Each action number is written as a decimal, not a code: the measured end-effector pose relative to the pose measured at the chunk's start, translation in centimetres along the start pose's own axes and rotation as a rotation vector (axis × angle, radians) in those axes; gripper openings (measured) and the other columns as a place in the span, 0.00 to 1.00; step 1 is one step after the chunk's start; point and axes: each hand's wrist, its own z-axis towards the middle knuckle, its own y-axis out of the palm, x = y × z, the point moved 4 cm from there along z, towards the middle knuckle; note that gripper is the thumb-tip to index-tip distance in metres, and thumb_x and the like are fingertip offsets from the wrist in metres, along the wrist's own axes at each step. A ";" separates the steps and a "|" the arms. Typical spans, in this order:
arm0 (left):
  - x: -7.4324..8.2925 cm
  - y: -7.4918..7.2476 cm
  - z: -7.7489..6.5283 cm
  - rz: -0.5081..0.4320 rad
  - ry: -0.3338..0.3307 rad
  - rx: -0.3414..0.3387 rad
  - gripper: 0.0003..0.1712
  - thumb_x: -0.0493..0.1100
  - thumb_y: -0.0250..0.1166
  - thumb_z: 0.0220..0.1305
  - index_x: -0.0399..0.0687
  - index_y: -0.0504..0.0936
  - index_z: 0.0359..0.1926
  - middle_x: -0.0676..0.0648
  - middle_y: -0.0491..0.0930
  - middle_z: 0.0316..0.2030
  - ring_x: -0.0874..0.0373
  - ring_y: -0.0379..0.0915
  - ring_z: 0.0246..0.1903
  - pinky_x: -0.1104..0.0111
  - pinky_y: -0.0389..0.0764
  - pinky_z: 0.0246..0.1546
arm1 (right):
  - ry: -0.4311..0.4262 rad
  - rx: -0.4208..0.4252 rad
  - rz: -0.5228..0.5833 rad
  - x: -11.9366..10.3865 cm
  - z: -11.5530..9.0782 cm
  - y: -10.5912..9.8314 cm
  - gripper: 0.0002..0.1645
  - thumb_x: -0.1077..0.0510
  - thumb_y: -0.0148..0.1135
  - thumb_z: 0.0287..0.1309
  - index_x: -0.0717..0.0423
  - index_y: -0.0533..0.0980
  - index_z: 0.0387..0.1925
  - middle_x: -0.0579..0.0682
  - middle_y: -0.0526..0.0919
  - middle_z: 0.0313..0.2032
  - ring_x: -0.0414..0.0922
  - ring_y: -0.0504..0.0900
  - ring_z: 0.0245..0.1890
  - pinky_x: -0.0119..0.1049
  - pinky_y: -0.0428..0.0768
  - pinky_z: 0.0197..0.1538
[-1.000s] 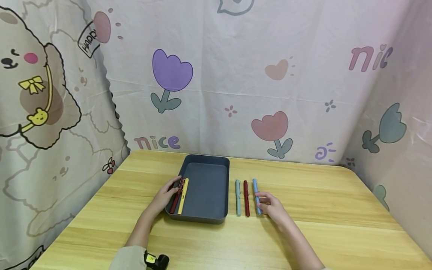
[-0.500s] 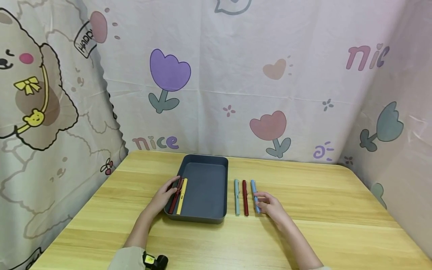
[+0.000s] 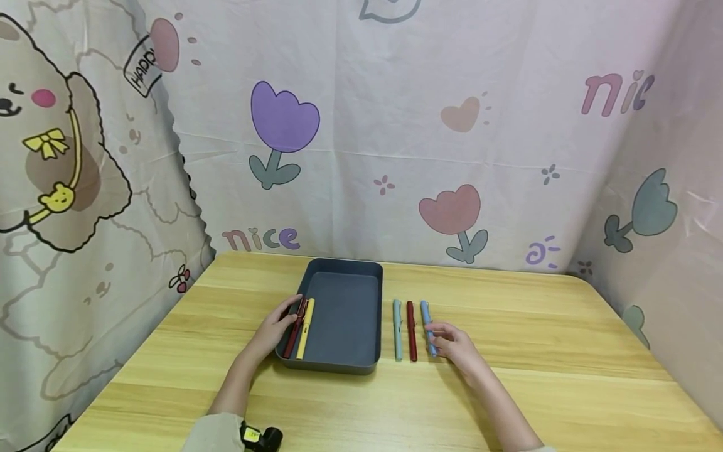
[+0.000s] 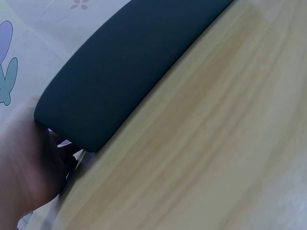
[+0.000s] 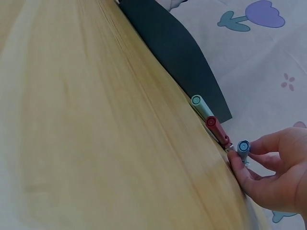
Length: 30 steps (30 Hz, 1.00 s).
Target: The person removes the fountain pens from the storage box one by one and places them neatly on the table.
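Note:
A dark grey tray lies on the table; a dark red pen and a yellow pen rest along its left side. My left hand grips the tray's left wall, its thumb reaching over the rim beside the dark red pen. To the right of the tray, my right hand pinches a blue pen between thumb and fingers. In the right wrist view the end of that blue pen points at the camera. Left of it lie a red pen and a light green pen, side by side.
The wooden table extends right of the pens and in front of the tray. A printed curtain hangs behind the table's back edge and along both sides. A black device is strapped at my left wrist.
The top end of the blue pen has shifted slightly left in the right hand's fingers, with the head view moving a little too. The left hand and tray keep their places.

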 end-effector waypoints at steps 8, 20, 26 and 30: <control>0.3 0.0 0.0 0.003 -0.016 -0.011 0.26 0.36 0.47 0.70 0.39 0.57 0.67 0.34 0.50 0.66 0.39 0.43 0.65 0.46 0.48 0.60 | -0.013 0.014 -0.017 -0.1 0.0 0.0 0.18 0.69 0.52 0.58 0.70 0.72 0.51 0.60 0.75 0.44 0.46 0.75 0.39 0.36 0.76 0.41; 0.0 0.1 0.1 0.009 -0.045 -0.021 0.27 0.36 0.46 0.70 0.39 0.56 0.68 0.33 0.49 0.67 0.37 0.45 0.64 0.46 0.52 0.58 | -0.026 0.032 -0.044 -0.1 -0.2 0.0 0.18 0.69 0.54 0.57 0.69 0.72 0.50 0.60 0.75 0.44 0.48 0.76 0.40 0.37 0.76 0.40; 0.1 0.1 -0.1 0.005 -0.031 -0.015 0.27 0.37 0.46 0.70 0.38 0.55 0.68 0.33 0.49 0.67 0.37 0.44 0.64 0.46 0.51 0.59 | -0.023 0.061 -0.023 -0.2 -0.3 0.0 0.17 0.71 0.54 0.55 0.71 0.73 0.49 0.59 0.74 0.42 0.48 0.76 0.39 0.38 0.77 0.40; 0.1 0.1 -0.1 -0.010 -0.026 -0.007 0.27 0.36 0.47 0.70 0.39 0.56 0.68 0.33 0.50 0.66 0.37 0.46 0.64 0.46 0.52 0.59 | -0.022 0.073 -0.029 -0.2 -0.2 0.0 0.17 0.71 0.54 0.55 0.71 0.73 0.48 0.58 0.74 0.42 0.48 0.76 0.39 0.37 0.77 0.39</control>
